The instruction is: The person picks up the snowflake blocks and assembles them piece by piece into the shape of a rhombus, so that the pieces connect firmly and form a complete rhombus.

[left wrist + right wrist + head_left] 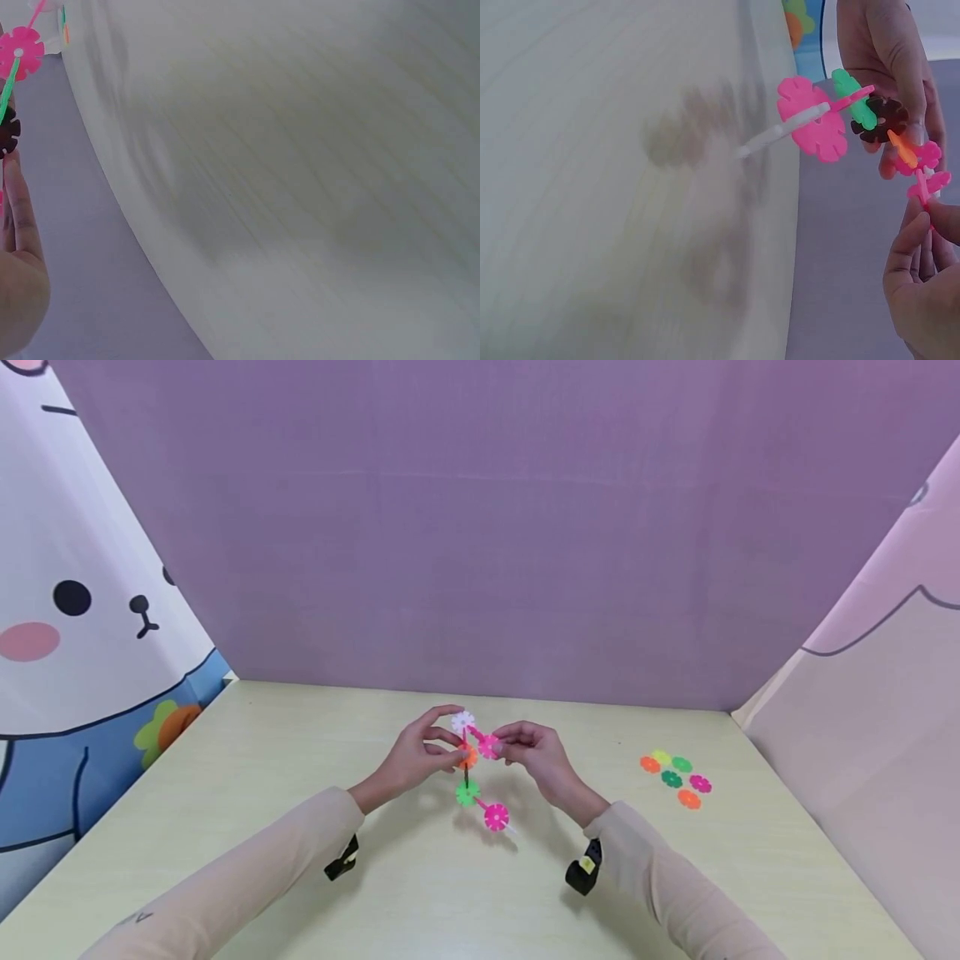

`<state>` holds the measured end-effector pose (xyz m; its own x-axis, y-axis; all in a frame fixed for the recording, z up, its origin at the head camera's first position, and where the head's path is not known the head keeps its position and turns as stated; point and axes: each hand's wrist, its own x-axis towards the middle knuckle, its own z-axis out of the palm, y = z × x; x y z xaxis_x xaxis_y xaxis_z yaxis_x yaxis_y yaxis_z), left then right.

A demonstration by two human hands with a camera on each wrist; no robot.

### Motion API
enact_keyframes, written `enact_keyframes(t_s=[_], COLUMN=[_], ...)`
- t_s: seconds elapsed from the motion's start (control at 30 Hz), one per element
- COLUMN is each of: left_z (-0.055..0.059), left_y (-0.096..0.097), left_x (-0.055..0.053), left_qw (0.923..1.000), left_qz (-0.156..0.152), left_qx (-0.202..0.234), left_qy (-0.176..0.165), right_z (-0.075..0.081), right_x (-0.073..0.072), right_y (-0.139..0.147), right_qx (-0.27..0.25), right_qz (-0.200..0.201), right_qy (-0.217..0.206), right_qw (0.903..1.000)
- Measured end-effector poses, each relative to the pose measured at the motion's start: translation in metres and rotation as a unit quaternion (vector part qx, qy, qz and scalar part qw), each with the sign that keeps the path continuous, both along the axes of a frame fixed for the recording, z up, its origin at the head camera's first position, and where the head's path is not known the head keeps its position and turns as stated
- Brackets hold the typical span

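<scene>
A chain of notched plastic snowflake discs hangs between the two hands, above the table. My left hand (414,753) holds its upper part, with the thumb at the orange disc (468,757) and a finger at the white disc (462,721). Thumb and fingers of my right hand (542,760) pinch a pink disc (488,747) at the chain's upper right. Below dangle a green disc (467,793) and another pink disc (496,817). In the right wrist view, a dark brown disc (885,120) shows by the left fingers, and a white disc (780,133) is slotted edge-on into the lower pink one.
Several loose discs lie in a cluster at the right of the pale table (757,877), among them a dark green disc (672,779) and an orange disc (689,799). A purple panel (480,527) rises behind the table. Black wrist devices (583,868) hang under both sleeves.
</scene>
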<state>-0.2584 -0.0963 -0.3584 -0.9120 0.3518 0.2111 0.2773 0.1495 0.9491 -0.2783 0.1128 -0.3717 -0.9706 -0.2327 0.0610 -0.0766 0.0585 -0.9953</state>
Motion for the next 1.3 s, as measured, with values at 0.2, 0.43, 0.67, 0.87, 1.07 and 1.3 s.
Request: enact_keyframes(t_s=[0.2, 0.43, 0.67, 0.87, 1.07, 1.3], left_z=[0.0, 0.0011, 0.0035, 0.0051, 0.0063, 0.0066], left_y=[0.0009, 0.0022, 0.006, 0.0072, 0.0053, 0.0046], left_x=[-0.0009, -0.0011, 0.0004, 0.001, 0.0006, 0.0018], left_qw=[1.0, 0.9999, 0.999, 0.9984, 0.9985, 0.9987], left_qz=[-0.009, -0.004, 0.032, 0.046, 0.04, 0.035], left_qx=[0.0, -0.009, -0.017, -0.026, -0.036, -0.036], left_qy=[0.003, 0.001, 0.025, 0.022, 0.011, 0.011], right_z=[-0.0006, -0.0021, -0.003, -0.0046, -0.0069, -0.0065], right_x=[-0.0002, 0.0005, 0.0013, 0.0014, 0.0, 0.0004], right_y=[-0.0018, -0.0043, -0.0066, -0.0074, -0.0073, -0.0082], right_qx=[-0.006, -0.011, -0.007, 0.002, 0.01, 0.013], right_qz=[-0.01, -0.018, -0.012, -0.01, -0.004, -0.011], right_qy=[0.006, 0.023, 0.056, 0.078, 0.092, 0.091], right_qw=[0.9999, 0.9995, 0.9983, 0.9969, 0.9957, 0.9957])
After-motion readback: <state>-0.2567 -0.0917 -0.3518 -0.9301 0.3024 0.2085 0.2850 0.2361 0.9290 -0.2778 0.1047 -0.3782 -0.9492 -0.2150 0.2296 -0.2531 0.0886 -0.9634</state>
